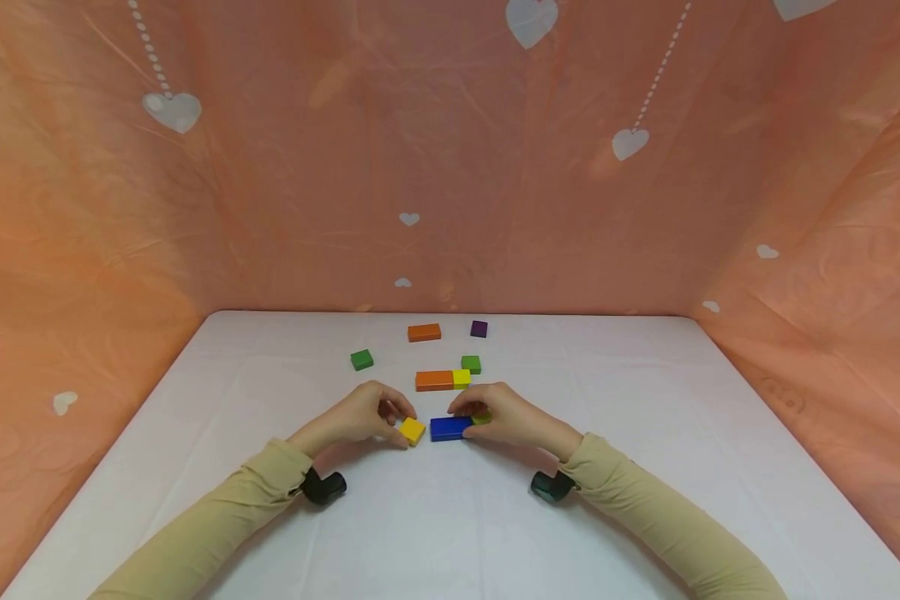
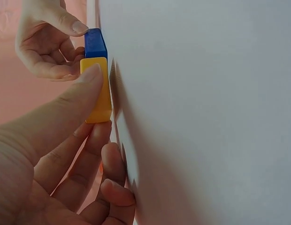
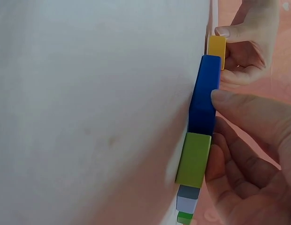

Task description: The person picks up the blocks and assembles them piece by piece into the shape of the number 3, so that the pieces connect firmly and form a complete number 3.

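My left hand (image 1: pixel 363 412) pinches a yellow block (image 1: pixel 412 431) between thumb and fingers, its near corner turned a little. A narrow gap separates it from a long blue block (image 1: pixel 448 429) on the table. The right hand (image 1: pixel 512 415) holds the blue block, thumb on the near side and fingers behind. Against the blue block's right end sits a light green block (image 3: pixel 194 159), partly hidden by that hand in the head view. In the right wrist view, a grey-lavender block (image 3: pixel 187 199) and a bit of green block (image 3: pixel 185 217) show past it.
Behind the hands, an orange block (image 1: pixel 434 381) lies end to end with a bright yellow block (image 1: pixel 461 379). Farther back are a green block (image 1: pixel 471 364), a darker green one (image 1: pixel 362 359), another orange block (image 1: pixel 424 332) and a purple block (image 1: pixel 479 329). Orange curtains (image 1: pixel 450 167) enclose the white table (image 1: pixel 420 533).
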